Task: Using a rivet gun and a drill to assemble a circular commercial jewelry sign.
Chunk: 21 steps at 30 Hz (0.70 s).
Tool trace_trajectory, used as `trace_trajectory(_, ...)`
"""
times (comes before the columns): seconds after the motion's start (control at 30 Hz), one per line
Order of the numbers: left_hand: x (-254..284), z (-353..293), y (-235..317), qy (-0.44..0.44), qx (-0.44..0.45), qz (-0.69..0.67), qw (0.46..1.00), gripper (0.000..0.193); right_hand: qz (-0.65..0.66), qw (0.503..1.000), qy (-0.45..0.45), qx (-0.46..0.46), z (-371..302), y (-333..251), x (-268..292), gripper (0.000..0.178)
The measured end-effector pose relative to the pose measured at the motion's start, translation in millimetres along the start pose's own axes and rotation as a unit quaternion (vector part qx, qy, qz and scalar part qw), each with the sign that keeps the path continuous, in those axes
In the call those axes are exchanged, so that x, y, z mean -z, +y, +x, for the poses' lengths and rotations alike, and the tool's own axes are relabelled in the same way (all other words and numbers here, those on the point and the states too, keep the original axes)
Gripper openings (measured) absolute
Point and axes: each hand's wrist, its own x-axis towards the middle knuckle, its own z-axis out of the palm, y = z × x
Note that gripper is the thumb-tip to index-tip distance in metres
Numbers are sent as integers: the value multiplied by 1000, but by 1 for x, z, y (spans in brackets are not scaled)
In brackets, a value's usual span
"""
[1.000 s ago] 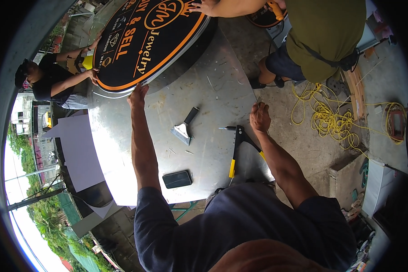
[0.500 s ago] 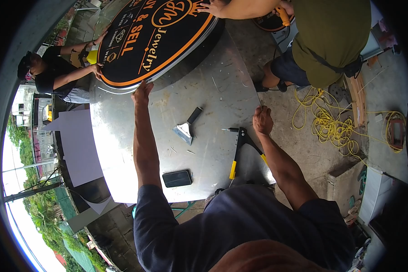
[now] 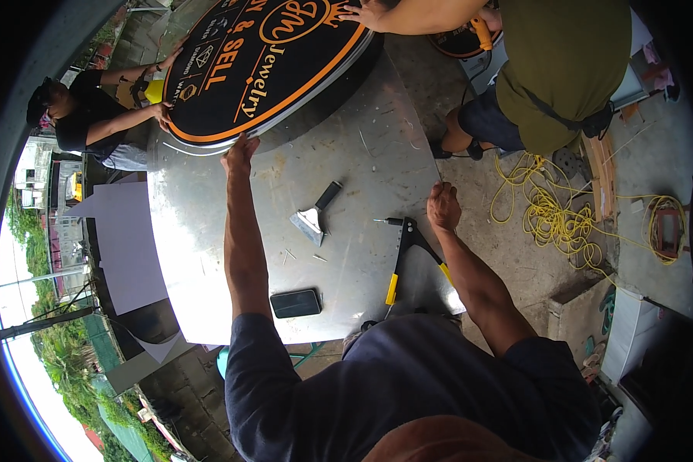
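Observation:
A large oval black sign [image 3: 231, 85] with an orange border lies tilted across the far end of a sheet-metal table [image 3: 346, 165]. My left hand [image 3: 240, 154] reaches forward, its fingers closed on the sign's near edge. Over the table's right edge, my right hand [image 3: 443, 206] is closed, with something thin poking out above its fingertips. Just left of that forearm rests a hand riveter [image 3: 405, 250] with yellow grips. Mid-table lies a scraper [image 3: 316, 214] with a black handle, and several small thin pins [image 3: 289, 256] are scattered nearby. Closer to me is a black phone [image 3: 296, 303].
At the left, a person in a dark cap [image 3: 77, 115] has both hands on the sign. Another, in an olive shirt [image 3: 566, 65], rests a hand on its far right side. Yellow cord [image 3: 554, 219] tangles over the floor at right. White sheets [image 3: 129, 246] stand beyond the table's left edge.
The view has shifted slightly. Both my hands keep nearly the same positions, the left at the sign's edge and the right closed by the table's edge.

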Motion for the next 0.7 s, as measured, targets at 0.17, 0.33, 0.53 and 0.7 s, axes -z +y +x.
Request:
trace_trajectory(0.17, -8, -9, 6, 32, -5, 36, 999, 31, 39, 993, 104, 34, 3, 10, -23, 34)
trace_trajectory(0.33, -7, -9, 6, 11, -16, 6, 1000, 31, -27, 992, 91, 77, 2, 10, -17, 29)
trace_trajectory(0.53, -4, -6, 1, 0, -27, -9, 1000, 33, -105, 987, 68, 99, -1, 6, -8, 27)
trace_trajectory(0.7, -4, -9, 0, -26, -59, -23, 998, 30, -20, 998, 42, 47, 2, 8, -13, 32)
